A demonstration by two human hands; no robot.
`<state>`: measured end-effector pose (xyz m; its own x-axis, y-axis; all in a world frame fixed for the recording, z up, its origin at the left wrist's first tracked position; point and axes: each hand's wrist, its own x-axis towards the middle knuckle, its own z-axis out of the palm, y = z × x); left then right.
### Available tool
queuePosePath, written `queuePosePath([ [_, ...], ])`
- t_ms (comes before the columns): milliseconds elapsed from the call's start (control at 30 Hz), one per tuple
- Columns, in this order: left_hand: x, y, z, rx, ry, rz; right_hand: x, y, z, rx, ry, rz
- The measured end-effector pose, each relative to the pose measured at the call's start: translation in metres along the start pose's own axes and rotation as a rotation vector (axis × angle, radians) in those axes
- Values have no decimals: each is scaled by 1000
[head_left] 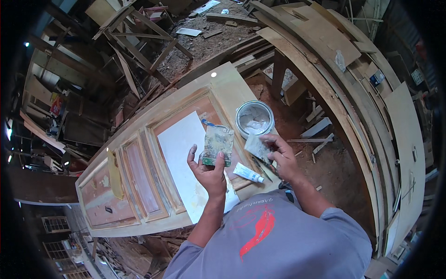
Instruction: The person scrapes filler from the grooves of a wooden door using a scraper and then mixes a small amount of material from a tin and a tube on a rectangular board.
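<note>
My left hand (211,176) grips a square, putty-stained spreader plate (218,143) along its green lower edge, thumb on its face. Between the fingers of my right hand (284,160) is a grey, smeared putty scraper (257,147), tilted and apart from the plate. Just beyond it an open round tin (254,118) holds a pale putty-like paste. A white and blue tube (248,172) lies below, between my hands. Under my left hand a white sheet (181,139) rests on a panelled wooden door (232,86). Part of a blue object (207,122) shows behind the plate.
A yellowish curved strip (114,174) lies on the door's left part. Long boards (320,69) are stacked along the right side. A wooden trestle-like frame (144,42) stands at the far left. Wood scraps and debris (320,135) litter the ground around the door.
</note>
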<state>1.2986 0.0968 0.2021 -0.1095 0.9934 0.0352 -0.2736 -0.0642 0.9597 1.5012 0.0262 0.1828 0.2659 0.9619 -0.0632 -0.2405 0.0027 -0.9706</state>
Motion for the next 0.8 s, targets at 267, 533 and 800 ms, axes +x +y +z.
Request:
queuePosePath([
  [267,-14,-20,2,57,14,-42,-12,-26,35,-494,-133,-120],
  [533,-37,-28,17,97,-202,50,-34,-22,33,-493,157,-186],
  [800,-48,-32,40,60,-359,67,-58,-24,19,-470,358,-212],
])
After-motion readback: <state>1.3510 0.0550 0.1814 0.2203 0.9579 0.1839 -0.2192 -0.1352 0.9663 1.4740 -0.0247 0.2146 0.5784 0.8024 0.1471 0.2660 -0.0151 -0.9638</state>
